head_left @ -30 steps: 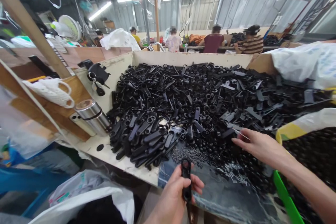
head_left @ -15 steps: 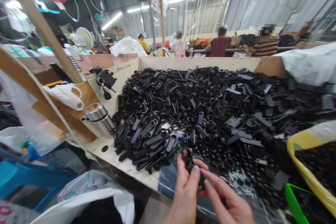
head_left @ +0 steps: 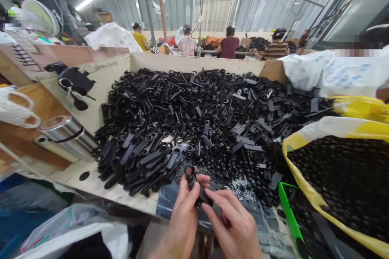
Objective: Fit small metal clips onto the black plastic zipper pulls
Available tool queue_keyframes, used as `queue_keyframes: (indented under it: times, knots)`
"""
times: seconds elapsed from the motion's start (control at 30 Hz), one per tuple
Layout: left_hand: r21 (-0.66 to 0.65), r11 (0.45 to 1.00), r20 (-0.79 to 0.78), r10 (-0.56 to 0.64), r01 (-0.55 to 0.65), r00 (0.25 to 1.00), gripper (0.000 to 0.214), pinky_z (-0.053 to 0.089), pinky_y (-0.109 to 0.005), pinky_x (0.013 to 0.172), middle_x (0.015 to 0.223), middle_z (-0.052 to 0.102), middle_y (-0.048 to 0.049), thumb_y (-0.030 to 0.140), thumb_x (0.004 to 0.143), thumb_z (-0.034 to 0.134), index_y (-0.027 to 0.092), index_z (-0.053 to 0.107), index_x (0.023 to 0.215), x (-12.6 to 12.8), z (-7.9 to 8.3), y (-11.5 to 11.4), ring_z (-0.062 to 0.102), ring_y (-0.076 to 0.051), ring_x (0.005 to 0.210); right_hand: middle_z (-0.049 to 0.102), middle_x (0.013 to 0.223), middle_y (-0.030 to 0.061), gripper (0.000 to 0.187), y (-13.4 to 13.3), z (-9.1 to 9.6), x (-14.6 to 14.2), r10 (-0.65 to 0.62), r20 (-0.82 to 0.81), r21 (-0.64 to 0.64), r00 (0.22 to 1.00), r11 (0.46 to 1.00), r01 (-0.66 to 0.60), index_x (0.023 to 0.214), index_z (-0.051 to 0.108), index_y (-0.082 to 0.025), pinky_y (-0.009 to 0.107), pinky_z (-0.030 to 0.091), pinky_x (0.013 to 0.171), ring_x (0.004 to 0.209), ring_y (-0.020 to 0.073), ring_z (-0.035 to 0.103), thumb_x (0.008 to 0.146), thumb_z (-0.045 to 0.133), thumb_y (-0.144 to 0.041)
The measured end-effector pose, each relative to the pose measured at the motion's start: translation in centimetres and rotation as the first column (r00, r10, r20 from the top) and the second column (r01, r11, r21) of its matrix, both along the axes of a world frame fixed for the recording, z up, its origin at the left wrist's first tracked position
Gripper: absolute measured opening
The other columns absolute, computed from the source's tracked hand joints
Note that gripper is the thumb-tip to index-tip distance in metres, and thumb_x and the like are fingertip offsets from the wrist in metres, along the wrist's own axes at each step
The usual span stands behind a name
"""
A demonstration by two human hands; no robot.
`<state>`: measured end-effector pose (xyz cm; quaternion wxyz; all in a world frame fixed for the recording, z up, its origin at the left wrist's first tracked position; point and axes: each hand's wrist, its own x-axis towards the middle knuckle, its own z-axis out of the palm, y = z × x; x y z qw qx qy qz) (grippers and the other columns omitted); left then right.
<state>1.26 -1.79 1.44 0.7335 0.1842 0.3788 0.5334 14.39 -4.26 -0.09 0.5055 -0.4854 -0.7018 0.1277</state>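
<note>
My left hand [head_left: 184, 216] and my right hand [head_left: 234, 224] meet at the bottom middle, both closed on one black plastic lever part [head_left: 192, 178] with a ring at its top end. The part stands nearly upright between my fingers, just in front of a big heap of black plastic parts [head_left: 194, 121] that fills a shallow wooden tray [head_left: 188, 64]. Longer black levers [head_left: 139, 156] lie piled to the left of my hands. Small rings and short springs lie right behind them.
A steel flask [head_left: 65, 135] lies at the tray's left wall. A yellow bag of black parts [head_left: 340, 170] and a green bin edge [head_left: 288, 214] stand at the right, a white sack [head_left: 328, 73] behind them. Several people work at a far table.
My right hand has come back from the pile on the right and joined the left hand on the black lever part. The view has shifted left and down a little.
</note>
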Motion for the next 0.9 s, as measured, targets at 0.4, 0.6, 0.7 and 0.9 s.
queue_keyframes:
  times: [0.4, 0.6, 0.7, 0.9]
  knots:
    - [-0.023, 1.000, -0.017, -0.020, 0.019, 1.000, 0.054, 0.046, -0.034, 0.103, 0.123, 0.069, -0.0040, 0.052, 0.077, 0.088, 0.028, 0.064, 0.119, 0.9, 0.3, -0.2, 0.058, -0.021, 0.116, 0.073, 0.094, 0.0052, 0.017, -0.2, 0.3, -0.5, -0.073, 0.009, 0.005, 0.997, 0.997, 0.073, 0.114, 0.074, -0.020, 0.022, 0.063, 0.068, 0.078, 0.0169, 0.076, 0.101, 0.063, -0.018]
    - [-0.025, 0.999, 0.003, -0.025, 0.025, 1.000, 0.056, 0.049, -0.033, 0.099, 0.114, 0.071, -0.0034, 0.051, 0.072, 0.092, 0.027, 0.066, 0.116, 1.3, 0.5, -0.3, 0.061, -0.021, 0.110, 0.073, 0.092, 0.0060, 0.019, 0.0, -0.2, -0.6, -0.080, 0.005, 0.070, 0.997, 0.994, 0.079, 0.114, 0.074, -0.019, 0.020, 0.060, 0.065, 0.076, 0.0159, 0.076, 0.101, 0.061, -0.015]
    - [-0.010, 1.000, 0.002, -0.019, 0.019, 1.000, 0.053, 0.049, -0.032, 0.098, 0.108, 0.073, -0.0027, 0.049, 0.075, 0.090, 0.027, 0.067, 0.118, 1.5, 0.2, -0.3, 0.063, -0.020, 0.105, 0.074, 0.091, 0.0056, 0.020, -0.1, -0.5, -0.9, -0.113, 0.013, 0.081, 0.993, 0.990, 0.112, 0.116, 0.073, -0.019, 0.020, 0.061, 0.066, 0.075, 0.0163, 0.076, 0.100, 0.062, -0.015]
    - [-0.005, 0.999, -0.200, -0.054, 0.054, 0.978, 0.053, 0.053, -0.030, 0.092, 0.110, 0.075, -0.0073, 0.052, 0.082, 0.083, 0.023, 0.070, 0.125, 0.4, -1.0, -0.1, 0.068, -0.021, 0.101, 0.074, 0.101, 0.0075, 0.019, -0.4, 0.4, 0.2, -0.072, 0.038, -0.055, 0.997, 0.996, 0.074, 0.114, 0.076, -0.022, 0.025, 0.061, 0.070, 0.082, 0.0197, 0.076, 0.098, 0.067, -0.026]
